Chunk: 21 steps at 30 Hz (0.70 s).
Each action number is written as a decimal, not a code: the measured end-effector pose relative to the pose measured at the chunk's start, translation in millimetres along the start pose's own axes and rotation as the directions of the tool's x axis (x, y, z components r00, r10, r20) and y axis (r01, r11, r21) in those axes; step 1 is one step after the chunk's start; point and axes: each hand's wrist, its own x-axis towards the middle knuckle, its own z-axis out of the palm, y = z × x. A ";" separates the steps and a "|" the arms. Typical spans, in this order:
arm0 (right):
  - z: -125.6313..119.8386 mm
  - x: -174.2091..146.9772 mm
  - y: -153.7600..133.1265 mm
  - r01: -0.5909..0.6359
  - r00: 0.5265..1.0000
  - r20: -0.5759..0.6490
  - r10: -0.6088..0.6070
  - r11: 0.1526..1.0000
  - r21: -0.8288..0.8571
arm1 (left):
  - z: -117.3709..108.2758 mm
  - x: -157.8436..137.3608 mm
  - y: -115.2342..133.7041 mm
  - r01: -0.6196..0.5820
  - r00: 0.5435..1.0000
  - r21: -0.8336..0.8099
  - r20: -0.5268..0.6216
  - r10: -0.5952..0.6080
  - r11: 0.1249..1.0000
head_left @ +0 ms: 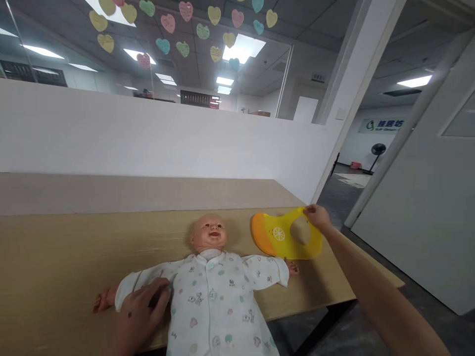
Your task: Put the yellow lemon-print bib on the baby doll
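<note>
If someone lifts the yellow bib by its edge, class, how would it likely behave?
The bib probably weighs little, as it looks like a thin sheet. It may flex or sag, since the right hand holds it only at one edge.

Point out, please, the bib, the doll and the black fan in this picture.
Bib point(279, 234): head view, on its printed fruit slice.
Doll point(218, 287): head view, on its clothed chest.
Fan point(378, 149): head view, on its round top part.

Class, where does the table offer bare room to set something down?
Bare: the pale wooden table left of the bald doll in patterned white, beyond the left hand. Crowded: right of its head, where the right hand grips a yellow-and-orange bib.
</note>
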 end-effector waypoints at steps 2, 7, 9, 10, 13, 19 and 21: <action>8.9 -7.9 21.6 0.013 1.000 0.004 -0.013 0.998 -0.061 | -1.3 0.8 0.4 -0.031 0.999 0.027 -0.025 0.032 0.999; 7.6 -18.8 46.8 -0.007 0.999 -0.047 0.001 0.992 -0.122 | -0.7 0.3 -3.5 -0.103 0.993 0.080 -0.045 0.107 0.991; 3.8 -22.4 52.7 -0.011 0.997 -0.079 0.001 0.992 -0.127 | 2.1 -2.7 -9.2 -0.087 0.996 0.095 -0.025 0.089 0.992; 2.2 -25.6 56.0 -0.011 0.995 -0.099 -0.001 0.993 -0.116 | 3.8 -4.8 -12.9 -0.071 0.997 0.103 -0.025 0.074 0.992; -0.2 -44.6 69.0 0.015 0.991 -0.134 -0.018 1.000 -0.028 | 8.4 -11.0 -24.0 -0.011 1.000 0.108 0.006 0.011 0.994; 1.1 -95.8 99.2 0.124 0.990 -0.068 -0.126 0.992 -0.034 | 5.6 -15.4 -28.7 0.054 0.995 0.113 0.075 -0.063 0.992; 1.5 -104.9 103.6 0.170 0.984 -0.030 -0.173 0.982 -0.076 | 1.6 -14.8 -26.4 0.063 0.994 0.109 0.083 -0.073 0.992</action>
